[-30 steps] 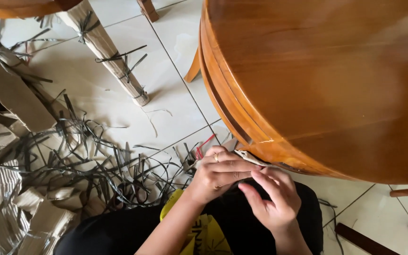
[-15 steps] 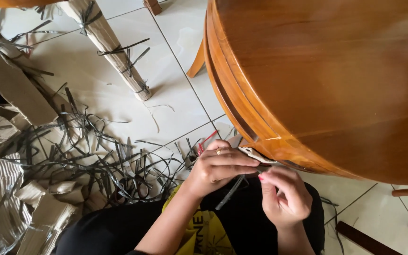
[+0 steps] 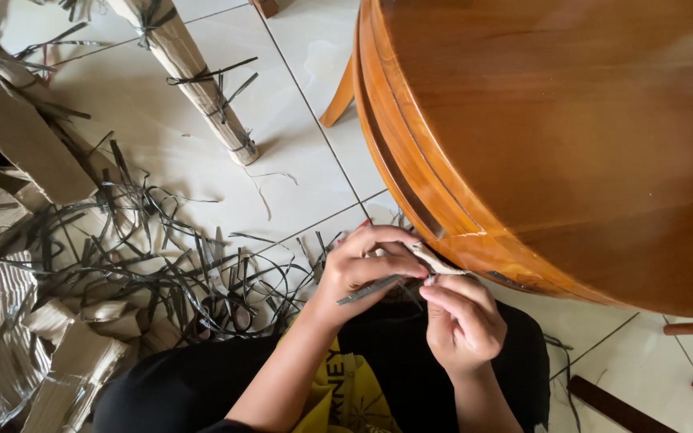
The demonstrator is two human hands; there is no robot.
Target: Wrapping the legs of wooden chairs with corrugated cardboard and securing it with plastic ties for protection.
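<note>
Left hand (image 3: 362,273) pinches a grey strap piece (image 3: 370,289). Right hand (image 3: 460,321), fingers closed, grips pale wrapping (image 3: 435,261) at the round wooden table (image 3: 571,144) edge, just above both hands.

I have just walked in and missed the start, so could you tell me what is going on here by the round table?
A person sits on the tiled floor at the rim of a round wooden table. The left hand and right hand meet at the table's edge, pinching a pale strip of wrapping, and a thin dark strap runs under the left fingers. Cut dark straps and corrugated cardboard scraps litter the floor to the left, near a cardboard-wrapped leg.
</note>
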